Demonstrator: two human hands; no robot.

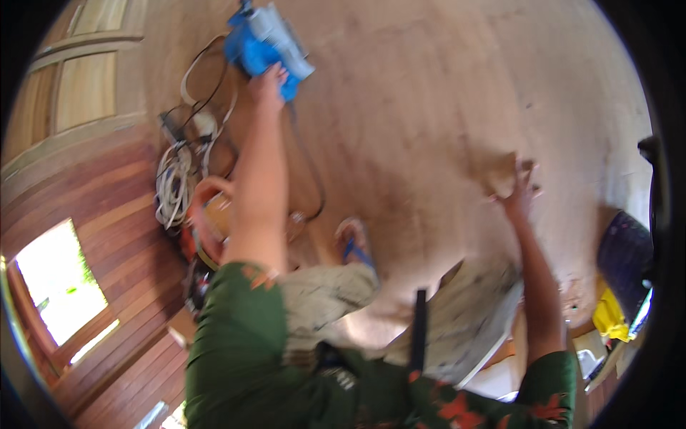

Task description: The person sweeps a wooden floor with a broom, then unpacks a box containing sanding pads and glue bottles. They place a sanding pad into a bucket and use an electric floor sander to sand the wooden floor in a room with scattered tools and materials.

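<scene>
My left hand [269, 80] is wrapped round the handle of a blue corded power tool [259, 51] with a flat silver metal plate along its side. That arm stretches out toward the far left, and the tool's exact kind is blurred. A dark cord [309, 168] hangs from the tool's near end and curves back toward my legs. On the right, my right hand [520, 189] has its fingers spread and holds nothing. It is closest to the broad brown wooden surface [414, 114]; whether it touches that surface I cannot tell.
Coiled white cable [174, 184] and a power strip [205, 124] lie left of my left forearm. An orange-rimmed round container [204, 187] is partly behind that arm. My sandalled foot [352, 239] stands in the middle. A dark rolled item [623, 247] and yellow cloth [609, 314] sit at right.
</scene>
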